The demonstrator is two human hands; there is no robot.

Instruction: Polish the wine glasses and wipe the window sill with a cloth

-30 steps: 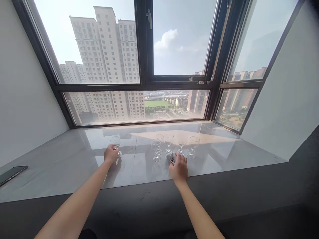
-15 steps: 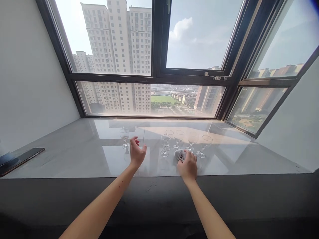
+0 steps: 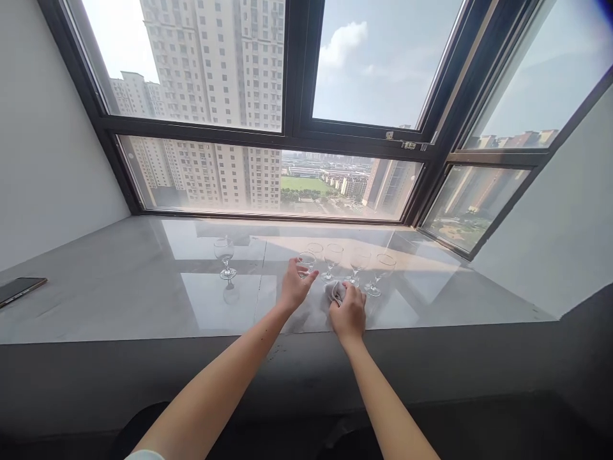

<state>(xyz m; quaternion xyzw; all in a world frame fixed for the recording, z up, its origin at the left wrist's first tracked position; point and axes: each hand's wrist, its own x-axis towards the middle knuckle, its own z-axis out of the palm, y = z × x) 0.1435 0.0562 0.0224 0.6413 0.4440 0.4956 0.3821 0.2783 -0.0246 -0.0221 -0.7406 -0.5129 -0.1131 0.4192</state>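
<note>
My left hand curls around the nearest stemmed glass in a cluster of several clear glasses on the glossy marble sill. My right hand rests on a crumpled grey cloth just in front of that cluster, gripping it. One more glass stands alone to the left, apart from both hands. Other glasses of the cluster, such as the far right one, stand behind my right hand.
A dark phone lies at the sill's far left. A large black-framed window rises behind the glasses, white walls close in on both sides, and a dark ledge runs along the sill's front.
My left hand let go of the lone glass at the left and moved right to the nearest glass of the cluster. My right hand stayed on the cloth.
</note>
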